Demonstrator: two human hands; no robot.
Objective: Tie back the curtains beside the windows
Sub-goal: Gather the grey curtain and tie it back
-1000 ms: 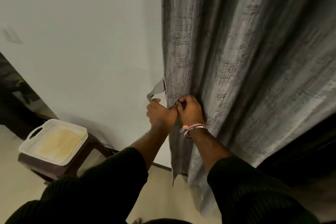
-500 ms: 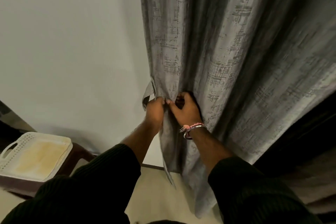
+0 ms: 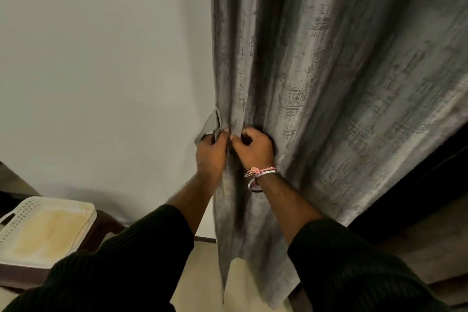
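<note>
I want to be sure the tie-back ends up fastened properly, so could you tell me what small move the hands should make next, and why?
Probably draw the two ends together and fasten them. The left hand pinches the grey tie-back strap at the curtain edge, and the right hand grips the gathered folds beside it; their fingertips nearly meet, but no closed band shows.

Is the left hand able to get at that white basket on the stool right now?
Probably not as things stand: the left hand is gripping the tieback strap at the curtain's edge, and the white basket sits well below, down to its left. It would have to let go first.
</note>
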